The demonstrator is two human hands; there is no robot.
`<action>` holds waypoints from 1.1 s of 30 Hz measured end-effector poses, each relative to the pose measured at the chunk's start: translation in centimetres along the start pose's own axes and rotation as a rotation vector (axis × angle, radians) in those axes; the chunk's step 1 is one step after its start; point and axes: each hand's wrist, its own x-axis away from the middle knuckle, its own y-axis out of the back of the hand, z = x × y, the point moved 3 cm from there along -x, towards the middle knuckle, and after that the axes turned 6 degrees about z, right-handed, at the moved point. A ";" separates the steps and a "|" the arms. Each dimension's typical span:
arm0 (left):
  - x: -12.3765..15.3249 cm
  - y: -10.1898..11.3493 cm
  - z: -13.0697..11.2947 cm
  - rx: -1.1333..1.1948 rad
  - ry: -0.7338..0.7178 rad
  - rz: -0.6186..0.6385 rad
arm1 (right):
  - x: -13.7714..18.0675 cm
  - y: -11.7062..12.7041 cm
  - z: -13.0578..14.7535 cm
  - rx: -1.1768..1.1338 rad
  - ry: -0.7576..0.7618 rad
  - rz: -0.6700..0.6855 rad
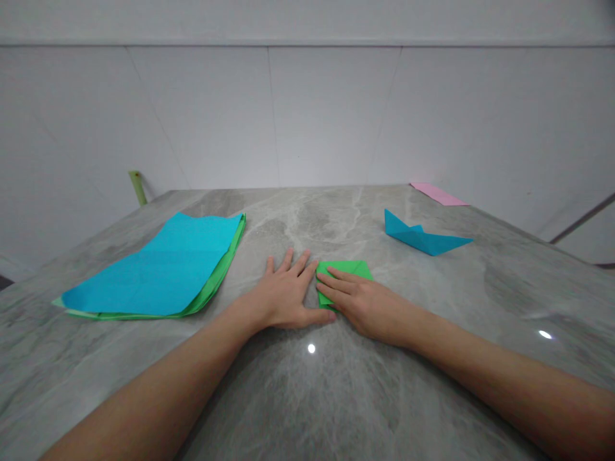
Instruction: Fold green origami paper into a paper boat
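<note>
A small folded sheet of green paper (353,267) lies flat on the grey marbled table (307,397). Across its front part rests my right hand (368,304), palm down with fingers stretched out, hiding much of the paper. My left hand (288,298) lies flat on the table just left of the paper, fingers spread. Its index fingertip and thumb reach the paper's left side; whether they press on it I cannot tell. Neither hand grips anything.
A stack of blue and green paper sheets (158,275) lies on the left. A folded blue paper boat (425,242) stands on the right, with a pink paper piece (439,194) behind it at the table's far edge. A pale wall (317,115) rises behind.
</note>
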 end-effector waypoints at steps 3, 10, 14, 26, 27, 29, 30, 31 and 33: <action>0.0 0.4 0.2 0.020 0.000 0.069 | 0.0 0.1 0.1 0.043 0.043 -0.018; 0.0 0.9 0.8 0.052 0.002 0.167 | 0.2 0.6 0.4 0.071 0.038 -0.053; -0.1 0.6 0.8 0.052 0.002 0.134 | 0.4 1.3 0.8 -0.010 -0.015 -0.118; 0.0 0.8 0.5 0.053 0.010 0.151 | 0.6 0.9 1.0 -0.029 -0.045 -0.158; 0.0 0.8 0.5 0.052 0.011 0.152 | 0.6 0.9 0.9 -0.025 -0.050 -0.153; 0.0 0.7 0.6 0.049 0.012 0.152 | 0.6 0.9 0.9 -0.021 -0.052 -0.142; 0.0 0.7 0.6 0.049 0.010 0.151 | 0.6 1.0 0.9 -0.019 -0.048 -0.138; 0.0 0.7 0.6 0.050 0.007 0.151 | 0.6 1.0 0.9 -0.017 -0.040 -0.135; 0.0 0.6 0.7 0.054 0.001 0.148 | 0.7 1.0 0.9 -0.018 -0.016 -0.138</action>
